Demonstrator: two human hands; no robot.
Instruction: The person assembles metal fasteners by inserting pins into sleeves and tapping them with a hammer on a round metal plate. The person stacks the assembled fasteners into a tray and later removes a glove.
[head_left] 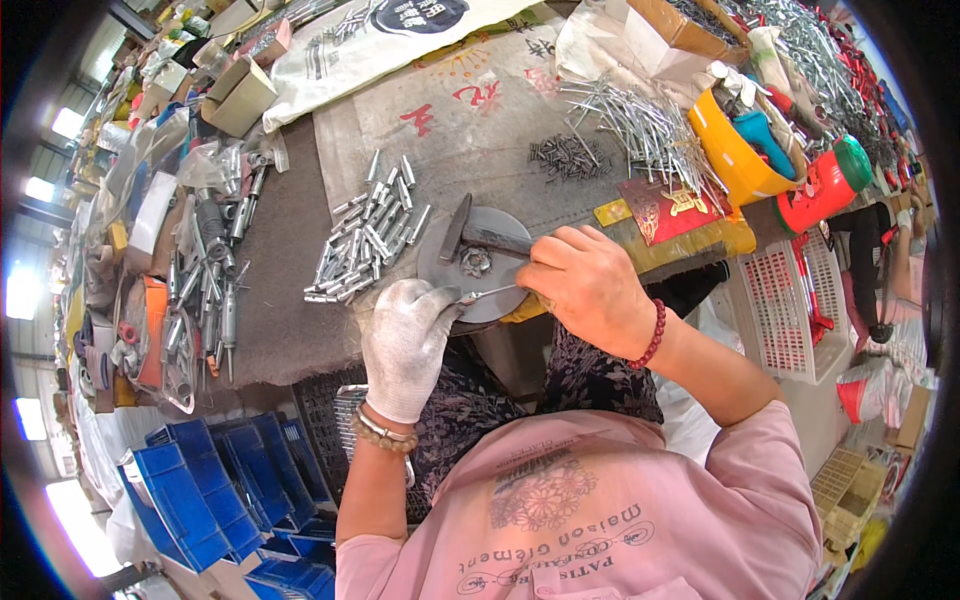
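1 teal item (764, 145) held in 1 yellow tub (722, 160); red item (812, 285) in 1 white basket (768, 295). 1 metal rod (488, 293) pinched by left hand (407, 340), gloved, and right hand (592, 290), bare, over 1 grey disc (436, 265).

Your gloved left hand (405, 345) and bare right hand (592, 292) cover the ends of the slim metal piece (490, 293) you pinch. Your right hand also hides the far end of the hammer (490, 238) handle. You can't tell the shape of the small dark bits (568, 158); they're too tiny. Your pink shirt (590, 510) runs off the lower edge, the cardboard box (655, 45) off the top.
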